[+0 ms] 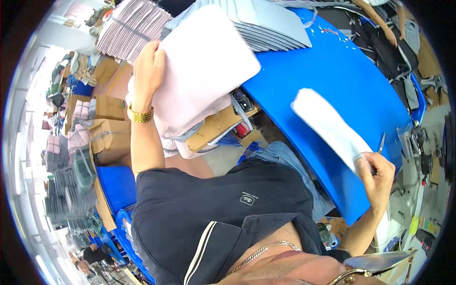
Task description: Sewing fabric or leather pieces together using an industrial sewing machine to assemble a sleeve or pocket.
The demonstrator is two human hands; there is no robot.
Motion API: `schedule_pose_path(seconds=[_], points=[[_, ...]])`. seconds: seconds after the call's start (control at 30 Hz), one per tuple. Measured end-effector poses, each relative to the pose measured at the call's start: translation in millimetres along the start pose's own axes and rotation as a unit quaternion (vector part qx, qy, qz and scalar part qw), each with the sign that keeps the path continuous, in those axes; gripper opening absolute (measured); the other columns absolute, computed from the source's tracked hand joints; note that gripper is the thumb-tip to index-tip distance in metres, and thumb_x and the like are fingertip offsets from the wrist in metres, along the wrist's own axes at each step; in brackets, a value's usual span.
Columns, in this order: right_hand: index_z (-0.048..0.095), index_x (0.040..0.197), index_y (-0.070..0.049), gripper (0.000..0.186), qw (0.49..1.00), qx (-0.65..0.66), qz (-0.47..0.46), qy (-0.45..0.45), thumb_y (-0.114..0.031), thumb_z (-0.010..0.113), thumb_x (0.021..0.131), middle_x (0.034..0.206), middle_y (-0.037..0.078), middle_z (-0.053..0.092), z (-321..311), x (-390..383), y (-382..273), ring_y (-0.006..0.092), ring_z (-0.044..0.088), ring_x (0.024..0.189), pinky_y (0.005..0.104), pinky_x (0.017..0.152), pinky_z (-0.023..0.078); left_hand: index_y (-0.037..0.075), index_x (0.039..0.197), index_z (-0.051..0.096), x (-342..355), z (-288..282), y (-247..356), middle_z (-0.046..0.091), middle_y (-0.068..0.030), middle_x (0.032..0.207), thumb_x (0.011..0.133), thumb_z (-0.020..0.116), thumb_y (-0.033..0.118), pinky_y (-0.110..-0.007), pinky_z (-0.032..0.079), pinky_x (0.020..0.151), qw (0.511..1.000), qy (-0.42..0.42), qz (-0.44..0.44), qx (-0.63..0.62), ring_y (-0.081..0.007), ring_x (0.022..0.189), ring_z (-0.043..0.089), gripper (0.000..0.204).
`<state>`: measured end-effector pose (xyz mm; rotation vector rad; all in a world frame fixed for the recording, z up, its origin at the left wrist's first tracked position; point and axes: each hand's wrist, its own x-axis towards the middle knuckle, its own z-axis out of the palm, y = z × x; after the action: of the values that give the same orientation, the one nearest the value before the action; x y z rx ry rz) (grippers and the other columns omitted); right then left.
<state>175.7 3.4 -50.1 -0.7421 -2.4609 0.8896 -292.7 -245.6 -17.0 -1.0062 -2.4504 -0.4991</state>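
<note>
My left hand (148, 71), with a gold watch on its wrist, grips the left edge of a pale pink panel (204, 52) with rounded corners. The panel lies tilted over a pile of similar pink pieces (190, 116). Over the blue table, my right hand (377, 178) pinches the near end of a long white piece (327, 121), slightly blurred; whether it is cloth or foam I cannot tell. A thin pointed blade (382, 142) sticks up beside the right fingers; the rest of that tool is hidden.
Stacked grey panels (270, 28) and a tied pink bundle (130, 31) stand at the back. The blue table (342, 85) curves along the right. Cardboard boxes (109, 137) are at the left. Another person's arms (380, 23) reach over black bags at the far right.
</note>
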Motion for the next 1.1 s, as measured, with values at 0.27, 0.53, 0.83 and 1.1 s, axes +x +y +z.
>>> schedule_pose_path(seconds=[0.27, 0.53, 0.83, 1.1], points=[[0.058, 0.071, -0.002, 0.027, 0.969, -0.096, -0.217, 0.065, -0.019, 0.079, 0.07, 0.109, 0.015, 0.062, -5.8, 8.3, -39.6, 0.0341, 0.059, 0.104, 0.0422, 0.084, 0.048, 0.002, 0.094, 0.071, 9.1, 39.1, 228.6, 0.063, -0.0087, 0.08, 0.084, 0.068, 0.013, -0.031, 0.047, 0.066, 0.78, -0.274, 0.453, -0.335, -0.0209, 0.073, 0.06, 0.015], [0.06, 0.076, -0.003, 0.022, 0.962, -0.196, -0.14, 0.126, -0.015, 0.077, 0.072, 0.102, 0.011, 0.064, -5.9, -10.9, -4.1, 0.0288, 0.06, 0.091, 0.0391, 0.074, 0.049, 0.005, 0.09, 0.073, -20.0, 62.2, 336.7, 0.068, -0.0098, 0.082, 0.082, 0.069, 0.013, -0.034, 0.05, 0.064, 0.648, -0.315, 0.593, -0.36, -0.0267, 0.069, 0.064, 0.012], [0.06, 0.076, -0.004, 0.019, 0.952, -0.198, -0.127, 0.195, -0.013, 0.076, 0.074, 0.086, 0.008, 0.063, -5.7, -22.2, 13.2, 0.025, 0.059, 0.077, 0.035, 0.067, 0.048, 0.005, 0.098, 0.07, -32.3, 73.9, 340.5, 0.065, -0.0107, 0.085, 0.092, 0.06, 0.024, -0.036, 0.048, 0.07, 0.7, -0.231, 0.572, -0.36, -0.0261, 0.079, 0.062, 0.022], [0.06, 0.075, -0.004, 0.018, 0.952, -0.188, -0.099, 0.219, -0.012, 0.076, 0.074, 0.085, 0.009, 0.063, -2.5, -24.7, 16.5, 0.0257, 0.059, 0.076, 0.0351, 0.067, 0.048, 0.008, 0.095, 0.071, -47.9, 74.5, 328.5, 0.061, -0.0045, 0.082, 0.089, 0.065, 0.025, -0.033, 0.043, 0.07, 0.715, -0.186, 0.548, -0.392, -0.0197, 0.077, 0.057, 0.019]])
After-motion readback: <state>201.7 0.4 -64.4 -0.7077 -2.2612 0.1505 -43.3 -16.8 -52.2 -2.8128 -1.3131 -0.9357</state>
